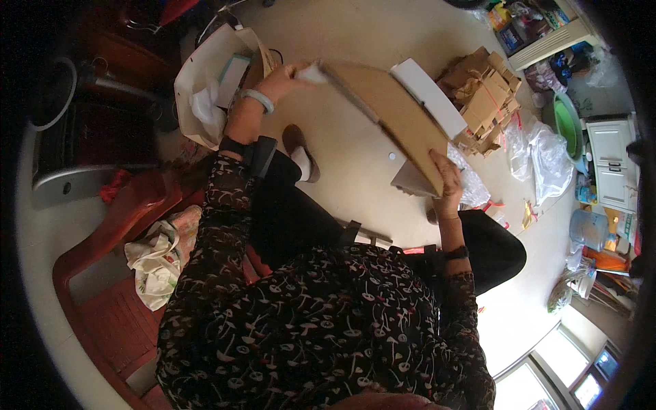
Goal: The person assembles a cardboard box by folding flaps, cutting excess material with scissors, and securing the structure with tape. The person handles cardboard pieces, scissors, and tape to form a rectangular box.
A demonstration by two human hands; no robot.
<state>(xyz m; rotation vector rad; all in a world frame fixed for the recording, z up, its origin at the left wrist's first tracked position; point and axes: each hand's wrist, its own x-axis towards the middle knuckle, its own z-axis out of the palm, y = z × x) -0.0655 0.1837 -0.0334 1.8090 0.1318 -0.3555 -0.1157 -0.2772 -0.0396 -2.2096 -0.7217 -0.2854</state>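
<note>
A brown cardboard piece [384, 102], perhaps a flattened or open box, slants across the space before me. My right hand [447, 177] grips its near right end, thumb over the upper face. At the far left end, my left hand [282, 82] pinches a small white piece [312, 74], blurred, that touches or adjoins the cardboard; which one I cannot tell. A torn-looking flap [414, 179] hangs below the right end. Just left of my left hand stands a large white bag [187, 84], its top open, with a box [233, 77] and white plastic [205, 105] inside.
Beyond the cardboard lie a white box [430, 97] and a tied stack of flattened cartons [484, 102]. Clear plastic bags [548, 159] rest on the floor at right, near a green basin [566, 123]. A red wooden chair [113, 318] with a cloth bag [156, 261] is at left.
</note>
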